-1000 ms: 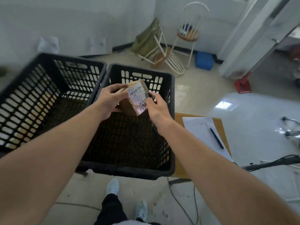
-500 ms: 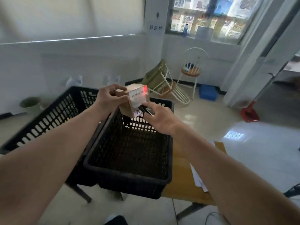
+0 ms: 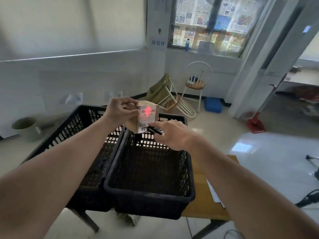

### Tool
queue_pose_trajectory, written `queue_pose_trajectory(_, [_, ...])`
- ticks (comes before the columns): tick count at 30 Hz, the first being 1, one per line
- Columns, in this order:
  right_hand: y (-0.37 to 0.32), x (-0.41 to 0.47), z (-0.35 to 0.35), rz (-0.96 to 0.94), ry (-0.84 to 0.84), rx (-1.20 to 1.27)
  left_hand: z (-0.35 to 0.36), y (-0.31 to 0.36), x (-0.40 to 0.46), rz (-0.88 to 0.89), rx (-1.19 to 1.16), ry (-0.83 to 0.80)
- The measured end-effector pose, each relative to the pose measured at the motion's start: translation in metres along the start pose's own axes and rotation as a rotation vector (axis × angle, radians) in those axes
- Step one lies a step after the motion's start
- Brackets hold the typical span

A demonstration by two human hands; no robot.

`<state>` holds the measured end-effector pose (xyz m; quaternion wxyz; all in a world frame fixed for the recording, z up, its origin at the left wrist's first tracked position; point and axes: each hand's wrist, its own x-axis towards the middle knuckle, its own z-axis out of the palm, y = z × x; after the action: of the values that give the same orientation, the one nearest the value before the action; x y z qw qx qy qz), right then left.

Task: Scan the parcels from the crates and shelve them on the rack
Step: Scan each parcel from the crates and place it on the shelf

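So the person's mid-scan here. Left hand (image 3: 120,111) has its grip wrapped round a small cardboard parcel (image 3: 138,118), held up just above the far rim of the right-hand crate (image 3: 148,192). Right hand (image 3: 170,134) is pinching a little black scanner (image 3: 155,130) just below the parcel, red light landing on the label (image 3: 147,112). Both that crate and the left crate (image 3: 57,144) beside it look empty, though the blur makes it hard to be sure. Shelving is still left, and no rack is in view.
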<state>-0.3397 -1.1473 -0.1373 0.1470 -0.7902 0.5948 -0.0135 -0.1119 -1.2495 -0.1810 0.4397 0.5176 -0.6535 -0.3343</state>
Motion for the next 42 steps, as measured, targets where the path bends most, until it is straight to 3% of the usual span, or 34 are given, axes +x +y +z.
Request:
queue_pose_trajectory(16, [-0.051,-0.011,0.010,0.067,-0.057,-0.161,-0.041,-0.014,-0.017,0.013,0.042,-0.050])
queue_pose_trajectory(42, [-0.081,-0.019,0.018,0.098,-0.096,-0.094,-0.061,-0.025,-0.024,-0.011,0.037,-0.065])
